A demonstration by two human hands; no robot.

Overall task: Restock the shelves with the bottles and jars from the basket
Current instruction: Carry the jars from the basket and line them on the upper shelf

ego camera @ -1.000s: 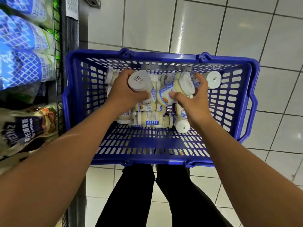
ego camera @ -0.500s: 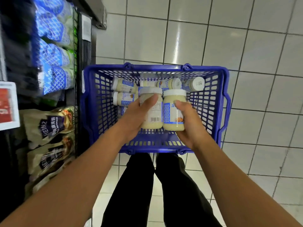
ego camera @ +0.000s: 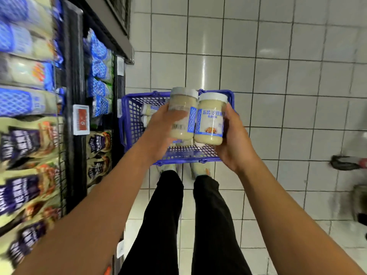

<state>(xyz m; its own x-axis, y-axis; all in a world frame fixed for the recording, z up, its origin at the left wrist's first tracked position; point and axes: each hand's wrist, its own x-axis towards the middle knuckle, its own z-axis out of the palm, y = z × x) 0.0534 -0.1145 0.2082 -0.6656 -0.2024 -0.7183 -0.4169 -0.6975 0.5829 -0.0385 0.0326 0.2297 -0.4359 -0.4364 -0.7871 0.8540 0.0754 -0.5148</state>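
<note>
The floor (ego camera: 278,76) is made of white tiles, and tall shelves (ego camera: 73,76) stand on the left.

Two jars are held up in the air over a blue basket (ego camera: 127,116). They stand up straight, side by side, and they touch. Both have white lids and pale cream inside. The left jar (ego camera: 182,108) is a bit blurry and shows a bar code. The right jar (ego camera: 210,120) shows a blue and white label.

The left hand (ego camera: 160,132) holds the left jar, with its fingers curled round the side. The right hand (ego camera: 234,141) holds the right jar. Its thumb lies along the jar's right side and its palm cups the bottom. The other fingers are behind the jar, so I cannot tell how they lie.

The basket sits on the floor, just past the person's shoes (ego camera: 200,167). More jars (ego camera: 149,111) lie on their sides inside it, on the left.

On the shelves are blue and white packs (ego camera: 99,76) far up, and dark pouches (ego camera: 99,143) nearer. A red and white price tag (ego camera: 81,120) hangs on a shelf edge. Black trousers (ego camera: 164,215) show near the bottom.
</note>
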